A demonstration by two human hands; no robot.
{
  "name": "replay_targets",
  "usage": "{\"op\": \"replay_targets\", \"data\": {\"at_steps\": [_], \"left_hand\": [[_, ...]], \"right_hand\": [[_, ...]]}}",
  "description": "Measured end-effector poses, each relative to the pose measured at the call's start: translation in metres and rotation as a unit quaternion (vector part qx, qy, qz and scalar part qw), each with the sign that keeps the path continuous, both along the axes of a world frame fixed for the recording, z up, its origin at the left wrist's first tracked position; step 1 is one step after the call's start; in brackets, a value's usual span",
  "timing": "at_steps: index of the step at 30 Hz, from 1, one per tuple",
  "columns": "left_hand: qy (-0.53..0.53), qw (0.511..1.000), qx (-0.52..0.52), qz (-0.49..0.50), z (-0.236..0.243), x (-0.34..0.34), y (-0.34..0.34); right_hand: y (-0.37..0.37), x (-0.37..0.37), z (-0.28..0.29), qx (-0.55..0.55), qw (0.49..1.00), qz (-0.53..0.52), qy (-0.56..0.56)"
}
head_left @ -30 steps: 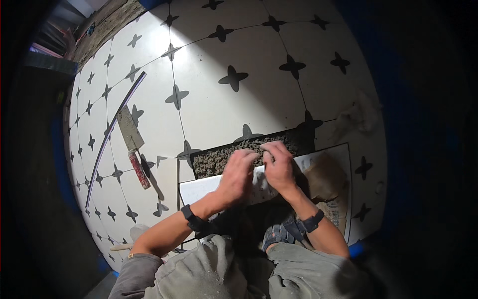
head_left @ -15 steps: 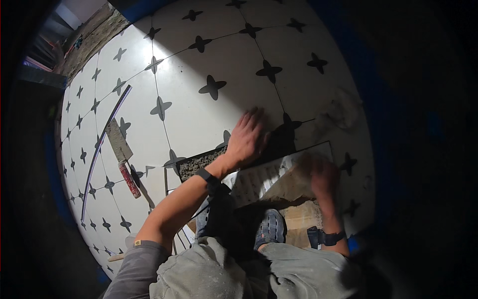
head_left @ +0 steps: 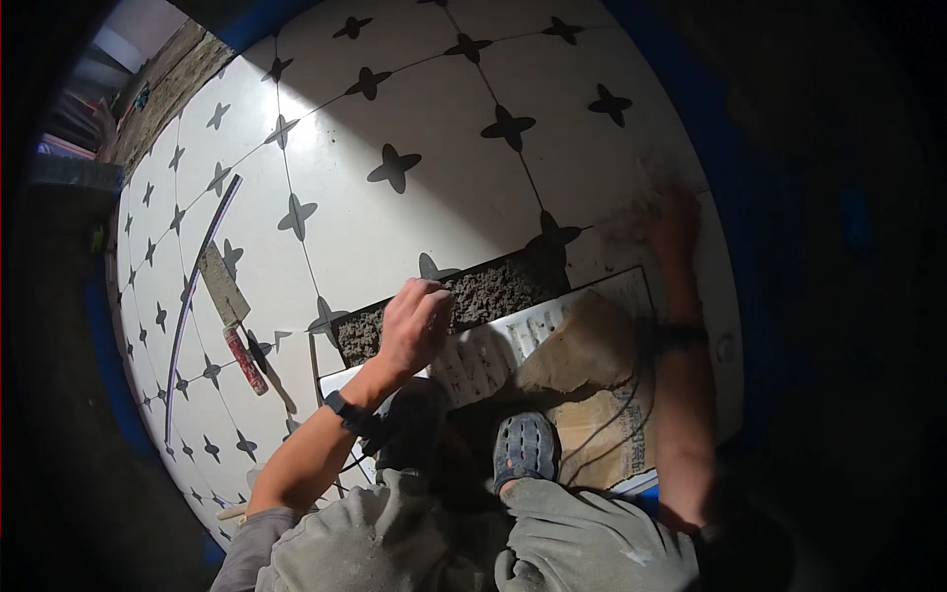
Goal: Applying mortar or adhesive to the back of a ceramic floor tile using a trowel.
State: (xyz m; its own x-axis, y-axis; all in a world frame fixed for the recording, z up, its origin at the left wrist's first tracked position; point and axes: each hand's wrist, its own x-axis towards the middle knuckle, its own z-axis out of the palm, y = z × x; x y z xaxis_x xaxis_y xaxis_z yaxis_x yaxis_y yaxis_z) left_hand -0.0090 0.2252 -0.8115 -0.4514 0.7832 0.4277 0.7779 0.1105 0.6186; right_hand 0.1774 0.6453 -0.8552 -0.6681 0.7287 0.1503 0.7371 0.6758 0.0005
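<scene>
My left hand (head_left: 414, 321), its fingers curled, is over the strip of rough grey mortar (head_left: 503, 291) between the patterned tiles. Whether anything is in its fingers is hidden. My right hand (head_left: 674, 225) reaches forward over the white tile (head_left: 602, 158) on the right, beside a pale crumpled thing (head_left: 623, 222) too faint to name. Blur and shadow hide its fingers. Nearest me, along the mortar strip, lies a white ridged panel (head_left: 473, 365) with brown paper (head_left: 582, 345) on it.
To the left, a trowel with a red handle (head_left: 245, 360) lies on the tiles. Alongside it curves a long thin strip (head_left: 202, 261). My shoe (head_left: 525, 449) rests by torn brown cardboard (head_left: 602, 434). A dark cord (head_left: 621, 414) crosses the cardboard. Blue edging (head_left: 681, 99) borders the tiles on the right.
My left hand has drawn back left and toward me from the tile edge, uncovering more mortar. My right hand has moved from the brown paper forward onto the right-hand tile.
</scene>
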Motion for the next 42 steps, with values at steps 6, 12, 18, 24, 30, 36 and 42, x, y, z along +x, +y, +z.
{"op": "replay_targets", "data": {"at_steps": [6,12,18,24,30,36,42], "left_hand": [[-0.019,0.991,-0.040,0.126,0.011,-0.001,-0.073],[-0.222,0.952,-0.107,0.181,0.021,0.029,-0.079],[-0.437,0.896,0.041,-0.065,0.064,0.046,0.064],[-0.448,0.871,0.097,0.177,0.046,0.073,0.117],[-0.705,0.701,0.070,0.080,0.022,0.050,0.068],[-0.328,0.925,-0.073,0.177,0.038,0.009,-0.039],[-0.181,0.904,-0.162,0.351,-0.021,-0.020,-0.152]], "right_hand": [[-0.011,0.069,-0.011,0.015,0.997,0.073,-0.012],[-0.150,-0.007,0.040,-0.263,0.944,0.178,0.092],[-0.187,-0.025,0.103,-0.338,0.882,0.142,0.297],[-0.222,-0.031,0.072,-0.634,0.669,0.048,0.384],[-0.270,-0.036,0.094,-0.582,0.733,0.119,0.330],[-0.228,0.014,0.092,-0.502,0.828,0.069,0.239],[-0.092,0.113,0.052,-0.195,0.977,0.037,0.076]]}}
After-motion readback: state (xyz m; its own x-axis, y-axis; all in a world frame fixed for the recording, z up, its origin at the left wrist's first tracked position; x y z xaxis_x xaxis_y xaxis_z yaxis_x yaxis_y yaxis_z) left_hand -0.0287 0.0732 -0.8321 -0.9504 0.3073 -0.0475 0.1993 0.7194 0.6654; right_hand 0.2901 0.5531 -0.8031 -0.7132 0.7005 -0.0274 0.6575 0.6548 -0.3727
